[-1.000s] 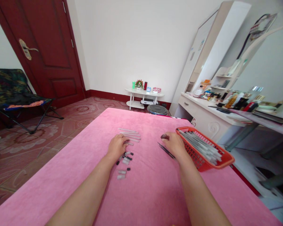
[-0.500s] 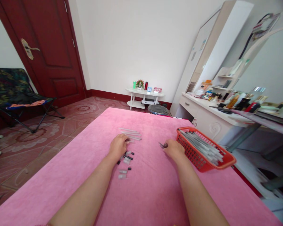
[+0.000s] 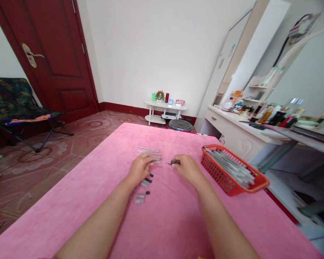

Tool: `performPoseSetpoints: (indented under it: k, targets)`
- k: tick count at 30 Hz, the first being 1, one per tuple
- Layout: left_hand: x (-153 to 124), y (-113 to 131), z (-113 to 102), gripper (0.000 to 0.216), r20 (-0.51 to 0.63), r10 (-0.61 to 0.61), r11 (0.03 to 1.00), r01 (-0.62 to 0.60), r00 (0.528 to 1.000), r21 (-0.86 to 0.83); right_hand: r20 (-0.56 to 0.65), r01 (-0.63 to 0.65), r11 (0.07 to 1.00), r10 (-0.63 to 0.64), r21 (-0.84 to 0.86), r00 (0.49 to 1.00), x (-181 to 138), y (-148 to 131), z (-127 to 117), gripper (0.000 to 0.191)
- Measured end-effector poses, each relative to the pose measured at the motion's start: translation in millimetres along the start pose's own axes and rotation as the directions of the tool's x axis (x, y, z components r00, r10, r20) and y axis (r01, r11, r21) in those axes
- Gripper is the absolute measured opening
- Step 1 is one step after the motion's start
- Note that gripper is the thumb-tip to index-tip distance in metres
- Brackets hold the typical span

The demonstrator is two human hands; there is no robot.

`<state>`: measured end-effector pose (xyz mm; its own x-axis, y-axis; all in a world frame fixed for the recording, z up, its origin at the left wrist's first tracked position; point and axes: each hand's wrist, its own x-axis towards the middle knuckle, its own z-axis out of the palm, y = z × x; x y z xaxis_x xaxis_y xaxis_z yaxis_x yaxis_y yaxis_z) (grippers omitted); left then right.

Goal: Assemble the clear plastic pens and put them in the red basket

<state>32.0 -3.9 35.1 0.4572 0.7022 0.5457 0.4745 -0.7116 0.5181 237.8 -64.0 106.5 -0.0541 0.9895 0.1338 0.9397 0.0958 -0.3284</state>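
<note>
Between the fingertips of my left hand [image 3: 139,168] is a thin grey tube [image 3: 157,161], its free end pointing right. My right hand [image 3: 185,166] grips small dark-handled scissors [image 3: 167,163], with the thin metal tips aimed left, close to the tube's end. Just beyond my left hand, several more grey tubes [image 3: 146,148] lie side by side on the pink cloth. Nearer to me are short clear tube pieces [image 3: 140,196] and small black caps [image 3: 147,192]; my left hand partly hides some of them.
An orange-red plastic basket [image 3: 217,174] full of long grey tubes stands right of my right forearm. The pink-covered table [image 3: 167,223] spans the foreground. Beyond its right side is a dressing table [image 3: 232,129] crowded with bottles. A folding chair [image 3: 13,97] stands at the left.
My right hand has moved left with the scissors, away from the basket and towards my left hand. My left hand has shifted slightly right, and a tube now sticks out of its fingers.
</note>
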Motion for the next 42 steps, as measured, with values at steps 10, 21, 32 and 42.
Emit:
performPoseSetpoints:
  k: [10,21,32,42]
  targets:
    - [1.1,3.1,2.8,0.032,-0.008,0.009,0.998,-0.009,1.000,-0.068,-0.030,0.002,0.998,-0.004,-0.060,1.000,-6.8,-16.0,-3.6,0.021]
    - [-0.4,8.8,4.0,0.030,0.016,0.026,0.995,-0.024,1.000,-0.096,-0.020,0.024,0.986,-0.028,-0.164,0.999,-4.6,-22.7,-0.6,0.021]
    - [-0.2,11.4,3.7,0.028,0.024,0.000,0.989,0.004,1.000,-0.146,-0.018,0.068,0.970,-0.074,-0.236,0.997,-4.8,-27.7,-6.6,0.019]
    - [-0.6,10.9,8.7,0.029,0.024,0.027,0.986,-0.022,0.999,-0.167,-0.028,0.092,0.975,-0.099,-0.204,0.995,-4.3,-26.2,0.3,0.017]
